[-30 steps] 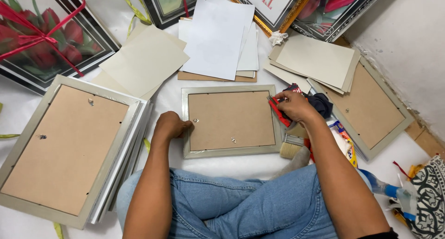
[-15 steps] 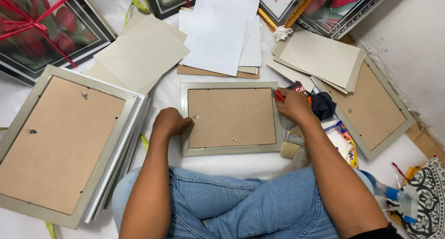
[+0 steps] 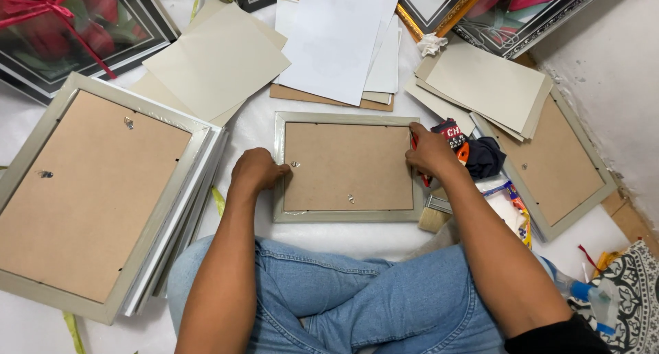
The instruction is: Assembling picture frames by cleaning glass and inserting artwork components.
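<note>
A small picture frame [image 3: 348, 164] lies face down on the white floor covering in front of my crossed legs, its brown backing board up. My left hand [image 3: 257, 171] rests in a loose fist on the frame's left edge, beside a small metal hanger. My right hand [image 3: 430, 151] presses at the frame's upper right corner, closed around a thin red tool [image 3: 414, 143] whose tip meets the frame's rim.
A stack of larger face-down frames [image 3: 96, 189] lies at left. Another frame [image 3: 552, 169] and cream boards [image 3: 491, 86] lie at right. White sheets [image 3: 340, 38] sit beyond the small frame. A paintbrush [image 3: 436, 217] and dark cloth [image 3: 484, 155] lie by my right arm.
My right hand has moved with the red tool from the frame's right side up to its upper right corner. The left hand has stayed on the left edge.
</note>
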